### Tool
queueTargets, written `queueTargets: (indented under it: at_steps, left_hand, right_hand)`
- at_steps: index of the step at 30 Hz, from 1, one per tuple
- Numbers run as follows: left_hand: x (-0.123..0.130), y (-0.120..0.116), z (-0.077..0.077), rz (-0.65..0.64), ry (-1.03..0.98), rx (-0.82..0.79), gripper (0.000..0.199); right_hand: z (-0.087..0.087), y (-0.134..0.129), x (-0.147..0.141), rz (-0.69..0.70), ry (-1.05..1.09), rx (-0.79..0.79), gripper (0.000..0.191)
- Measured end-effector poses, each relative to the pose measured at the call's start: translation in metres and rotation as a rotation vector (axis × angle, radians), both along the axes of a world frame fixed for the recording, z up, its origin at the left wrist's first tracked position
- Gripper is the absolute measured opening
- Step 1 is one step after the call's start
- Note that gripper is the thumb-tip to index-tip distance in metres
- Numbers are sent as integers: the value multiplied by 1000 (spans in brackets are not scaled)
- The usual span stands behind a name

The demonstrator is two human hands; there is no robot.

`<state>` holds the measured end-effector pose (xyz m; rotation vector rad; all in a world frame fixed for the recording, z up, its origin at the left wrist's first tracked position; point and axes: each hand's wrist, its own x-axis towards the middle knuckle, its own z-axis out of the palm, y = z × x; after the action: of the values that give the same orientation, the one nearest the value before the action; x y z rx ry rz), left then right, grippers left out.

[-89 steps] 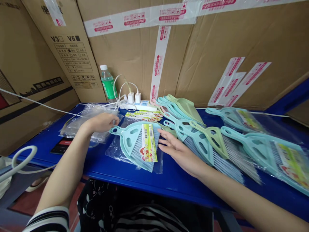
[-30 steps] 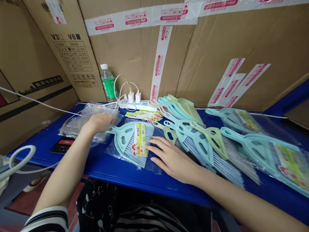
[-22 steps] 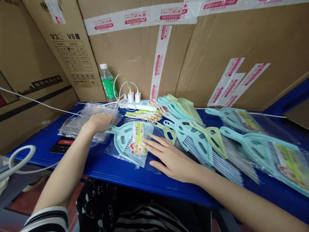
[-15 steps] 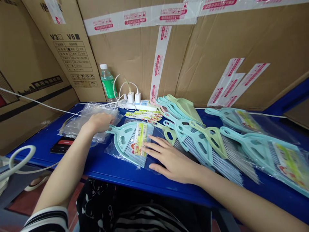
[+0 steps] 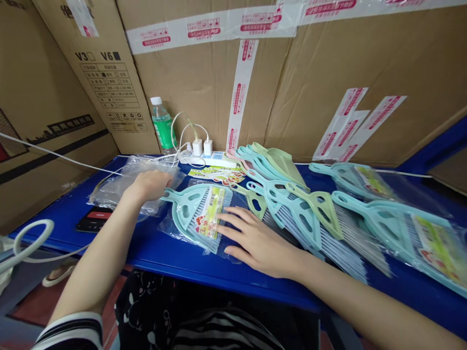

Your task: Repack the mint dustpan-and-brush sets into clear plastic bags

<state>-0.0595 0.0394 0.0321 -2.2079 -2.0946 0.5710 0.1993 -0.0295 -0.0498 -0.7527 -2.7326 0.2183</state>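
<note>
A light-blue dustpan with a brush (image 5: 185, 209) lies in a clear plastic bag in front of me, its handle pointing left. On its bristles rests a yellow-green label card (image 5: 212, 212). My left hand (image 5: 151, 185) is closed at the handle end, its fingertips partly hidden, pinching the handle or the bag around it. My right hand (image 5: 251, 238) lies spread and palm down, fingertips on the bag and the card's right edge. Just right of it are loose brushes, with a green one (image 5: 321, 206) on top.
Clear bags (image 5: 127, 187) lie at left beside a black and red item (image 5: 94, 218). Behind stand a bottle (image 5: 163, 127), a power strip (image 5: 219, 159), label cards (image 5: 207, 173) and stacked dustpans (image 5: 280, 163). Bagged sets (image 5: 390, 223) lie at right. Cardboard boxes (image 5: 207, 92) wall the back.
The label card on the bagged set has tilted, its upper end shifting right and its lower end slightly left. Both hands are almost where they were.
</note>
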Motion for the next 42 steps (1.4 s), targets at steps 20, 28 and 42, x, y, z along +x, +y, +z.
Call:
queueTargets:
  at_steps: [20,28,42]
  left_hand:
    - [2,4,-4,-21,27,72,29]
    - [16,10,-19,14,-50,269,41]
    - [13,19,-28,18,-251,274,36]
  right_hand:
    - [-1,4,6,-64,79,176,32]
    - [-3,15,21,-195,0,283,47]
    - [-5,21,19,-57,116,390,28]
